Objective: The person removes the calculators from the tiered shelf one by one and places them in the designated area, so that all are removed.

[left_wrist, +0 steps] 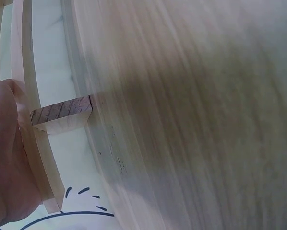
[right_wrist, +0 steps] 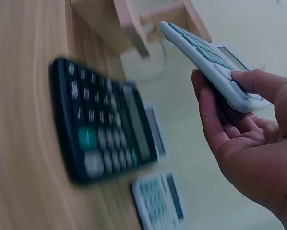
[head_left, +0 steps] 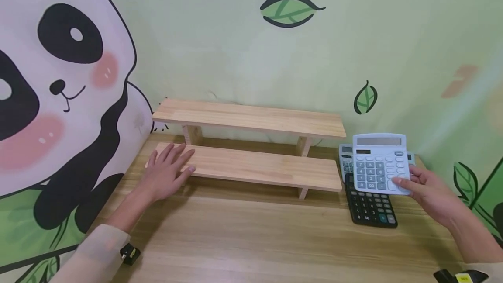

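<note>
My right hand (head_left: 436, 191) pinches a light blue calculator (head_left: 381, 165) by its right edge, thumb on the key side and fingers beneath. In the right wrist view, this calculator (right_wrist: 206, 57) is held above the table. Below it a black calculator (head_left: 371, 206) lies on the table, partly hidden in the head view. Two more pale calculators lie behind; one pale calculator (right_wrist: 158, 201) shows in the right wrist view. My left hand (head_left: 167, 176) rests with spread fingers on the left end of the lower board of a two-tier wooden stand (head_left: 251, 165).
The wooden table (head_left: 251, 239) stands against a green wall (head_left: 220, 43) printed with leaves and a large panda (head_left: 74, 82). The stand's upper board (head_left: 251, 117) runs along the back, raised on wooden supports. Black devices are strapped at both wrists.
</note>
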Available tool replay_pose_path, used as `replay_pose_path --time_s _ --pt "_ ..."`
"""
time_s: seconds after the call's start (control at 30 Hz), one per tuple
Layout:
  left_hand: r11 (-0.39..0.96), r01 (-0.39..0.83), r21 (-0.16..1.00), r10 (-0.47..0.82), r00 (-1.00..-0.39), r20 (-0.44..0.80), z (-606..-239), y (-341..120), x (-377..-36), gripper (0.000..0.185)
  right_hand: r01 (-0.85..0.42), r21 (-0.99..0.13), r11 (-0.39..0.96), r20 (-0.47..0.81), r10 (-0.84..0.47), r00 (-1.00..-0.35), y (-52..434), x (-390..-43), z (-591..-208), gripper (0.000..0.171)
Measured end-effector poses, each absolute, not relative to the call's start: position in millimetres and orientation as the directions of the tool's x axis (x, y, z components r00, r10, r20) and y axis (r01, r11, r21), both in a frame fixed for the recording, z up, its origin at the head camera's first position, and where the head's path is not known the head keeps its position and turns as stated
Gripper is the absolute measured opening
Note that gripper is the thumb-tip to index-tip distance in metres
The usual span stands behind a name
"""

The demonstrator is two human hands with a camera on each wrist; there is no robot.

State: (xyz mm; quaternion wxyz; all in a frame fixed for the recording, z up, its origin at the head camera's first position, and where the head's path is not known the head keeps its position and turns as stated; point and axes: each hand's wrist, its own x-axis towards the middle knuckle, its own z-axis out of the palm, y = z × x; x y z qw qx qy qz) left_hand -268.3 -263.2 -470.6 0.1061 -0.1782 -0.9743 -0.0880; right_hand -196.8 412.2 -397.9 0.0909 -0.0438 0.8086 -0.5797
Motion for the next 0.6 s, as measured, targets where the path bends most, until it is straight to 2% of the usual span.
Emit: replay_pose_path --time_s 0.1,0.2,0.3,0.6 --pt "0.923 0.363 0.128 0.325 -0.913 0.245 -471 -263 -269 0.067 0.061 -0.934 0.352 -0.110 -0.120 -0.987 438 -191 -406 0.068" --pt "0.922 0.363 0.131 0.325 -0.913 0.246 -472 -263 -269 0.067 0.110 -0.873 0.474 -0.151 -0.050 -0.987 461 -184 -414 0.080" --pt "0.921 0.366 0.133 0.326 -0.912 0.247 -473 -264 -269 0.066 0.187 -0.795 0.577 -0.215 0.020 -0.976 482 -178 -423 0.084" --pt "0.920 0.373 0.124 0.334 -0.908 0.252 -474 -264 -269 0.066 0.365 -0.738 0.567 -0.397 0.073 -0.915 526 -169 -440 0.090"
